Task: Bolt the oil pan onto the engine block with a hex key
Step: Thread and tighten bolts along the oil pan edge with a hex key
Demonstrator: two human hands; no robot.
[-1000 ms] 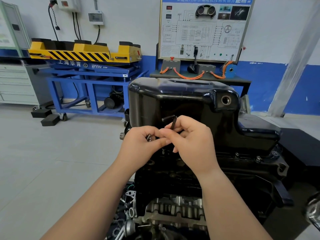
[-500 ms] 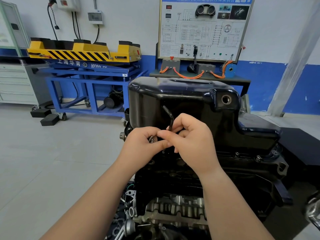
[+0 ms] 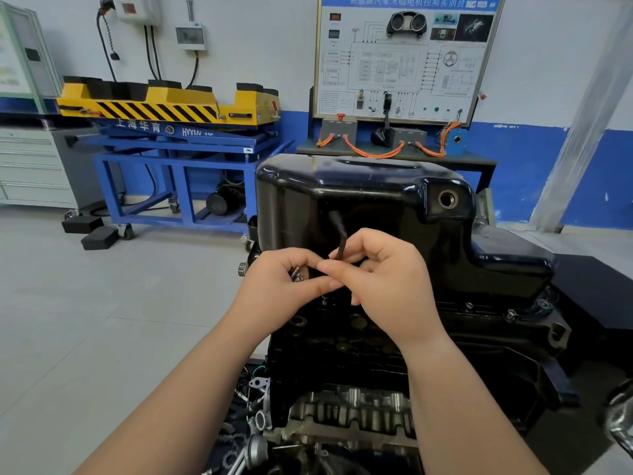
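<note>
The block [image 3: 342,351] stands nearest, with the pan [image 3: 376,207] seated on top. At the pan's near edge both hands meet: the left hand [image 3: 274,286] curls round a few bolts [image 3: 297,273], and the right hand [image 3: 387,286] pinches the hex key [image 3: 339,241] upright. This looks like a bolt being started. Next, the key's tip must sit square in the head and the bolt must stay straight in its hole. Beyond, a lift [image 3: 164,104] reads "上海华育", and a board [image 3: 404,56] is headed "新能源汽车永磁电机控制实训台".
</note>
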